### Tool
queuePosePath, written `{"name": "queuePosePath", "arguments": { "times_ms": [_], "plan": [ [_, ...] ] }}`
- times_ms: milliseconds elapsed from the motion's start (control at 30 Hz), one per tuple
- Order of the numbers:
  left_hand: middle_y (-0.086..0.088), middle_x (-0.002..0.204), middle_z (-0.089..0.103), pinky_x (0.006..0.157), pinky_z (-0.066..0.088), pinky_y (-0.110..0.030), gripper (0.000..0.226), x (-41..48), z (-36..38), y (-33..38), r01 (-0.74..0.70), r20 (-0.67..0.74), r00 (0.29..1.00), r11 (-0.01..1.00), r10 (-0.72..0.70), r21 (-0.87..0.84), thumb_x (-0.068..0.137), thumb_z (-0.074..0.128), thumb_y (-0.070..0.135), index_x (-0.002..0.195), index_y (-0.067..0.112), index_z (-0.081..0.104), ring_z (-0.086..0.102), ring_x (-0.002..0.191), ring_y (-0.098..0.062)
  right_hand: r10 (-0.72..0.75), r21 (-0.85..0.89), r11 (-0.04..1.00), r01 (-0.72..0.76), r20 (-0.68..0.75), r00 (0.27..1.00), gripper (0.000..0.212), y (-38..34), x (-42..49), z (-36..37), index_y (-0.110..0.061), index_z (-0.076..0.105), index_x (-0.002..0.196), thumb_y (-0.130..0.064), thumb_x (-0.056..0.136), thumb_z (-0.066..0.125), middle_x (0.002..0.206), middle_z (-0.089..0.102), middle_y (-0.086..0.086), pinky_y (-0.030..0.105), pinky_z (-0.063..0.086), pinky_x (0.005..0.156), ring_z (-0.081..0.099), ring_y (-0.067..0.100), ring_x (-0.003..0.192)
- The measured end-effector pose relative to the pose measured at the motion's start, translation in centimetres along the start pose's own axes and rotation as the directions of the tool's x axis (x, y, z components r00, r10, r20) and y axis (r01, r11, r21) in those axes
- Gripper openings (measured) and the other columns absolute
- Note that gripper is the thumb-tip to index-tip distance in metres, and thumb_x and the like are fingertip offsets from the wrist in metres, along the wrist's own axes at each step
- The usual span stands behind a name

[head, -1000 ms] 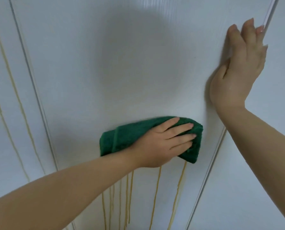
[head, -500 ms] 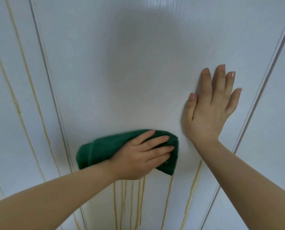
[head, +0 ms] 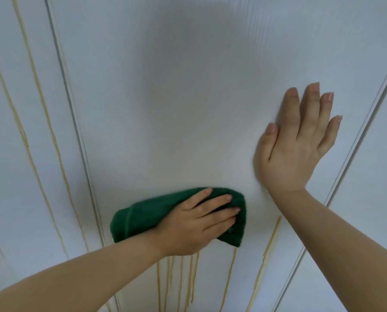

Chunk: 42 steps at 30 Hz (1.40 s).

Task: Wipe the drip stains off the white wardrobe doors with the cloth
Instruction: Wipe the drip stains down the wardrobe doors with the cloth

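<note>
A folded dark green cloth (head: 140,216) lies flat against the middle white wardrobe door (head: 188,97). My left hand (head: 194,224) presses it to the door with straight fingers spread over its right half. My right hand (head: 298,140) rests flat on the same door, up and to the right of the cloth, fingers straight and pointing up. Several yellowish drip stains (head: 228,280) run down the door below the cloth. One longer streak (head: 267,253) runs down below my right wrist. The door above the cloth looks plain white.
The left door (head: 12,176) carries several long yellow drip stains (head: 43,109) from top to bottom. A vertical gap (head: 75,109) divides it from the middle door. Another gap (head: 359,140) at the right borders a third white door (head: 382,199).
The cloth and my left hand have slid left and down over the door. My right hand came down from the door's upper right edge and now lies flat nearer the cloth.
</note>
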State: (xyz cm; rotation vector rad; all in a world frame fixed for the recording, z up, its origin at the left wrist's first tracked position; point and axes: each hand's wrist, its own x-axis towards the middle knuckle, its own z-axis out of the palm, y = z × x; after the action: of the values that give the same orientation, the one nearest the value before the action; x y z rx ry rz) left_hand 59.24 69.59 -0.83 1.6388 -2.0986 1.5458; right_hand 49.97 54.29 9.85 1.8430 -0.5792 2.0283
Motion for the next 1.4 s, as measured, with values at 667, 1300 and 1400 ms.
{"name": "queuePosePath", "arguments": {
  "times_ms": [667, 1300, 1400],
  "plan": [
    [0.0, 0.136, 0.049, 0.114, 0.02, -0.042, 0.038, -3.5, -0.9, -3.0, -0.125, 0.131, 0.985, 0.989, 0.115, 0.077, 0.097, 0.031, 0.015, 0.132, 0.013, 0.045, 0.037, 0.132, -0.02, -0.007, 0.112, 0.994, 0.002, 0.048, 0.999, 0.042, 0.3, 0.3, -0.5, -0.011, 0.037, 0.136, -0.022, 0.095, 0.034, 0.142, 0.039, 0.023, 0.035, -0.003, 0.115, 0.021, 0.033, 0.134],
    [0.002, 0.135, 0.053, 0.117, 0.003, -0.046, 0.045, -1.3, 1.5, 3.2, -0.345, 0.274, 0.918, 0.919, 0.288, 0.19, 0.084, 0.045, 0.018, 0.127, 0.015, 0.058, 0.033, 0.13, -0.023, -0.134, 0.205, 0.978, 0.033, 0.501, 0.855, 0.044, 5.7, -2.0, -7.4, -0.012, 0.051, 0.131, -0.018, 0.09, 0.034, 0.145, 0.04, 0.012, 0.036, 0.011, 0.11, 0.024, 0.025, 0.136],
    [-0.004, 0.131, 0.057, 0.11, 0.023, -0.048, 0.04, 3.1, -0.5, 0.0, 0.059, -0.067, 0.997, 0.982, -0.048, 0.179, 0.09, 0.038, 0.006, 0.125, 0.01, 0.058, 0.042, 0.127, -0.027, -0.121, 0.234, 0.972, -0.001, 0.503, 0.856, 0.051, 6.0, -1.7, -7.6, -0.01, 0.042, 0.138, -0.012, 0.087, 0.033, 0.145, 0.041, 0.011, 0.035, 0.011, 0.112, 0.027, 0.025, 0.137]
  ]
}}
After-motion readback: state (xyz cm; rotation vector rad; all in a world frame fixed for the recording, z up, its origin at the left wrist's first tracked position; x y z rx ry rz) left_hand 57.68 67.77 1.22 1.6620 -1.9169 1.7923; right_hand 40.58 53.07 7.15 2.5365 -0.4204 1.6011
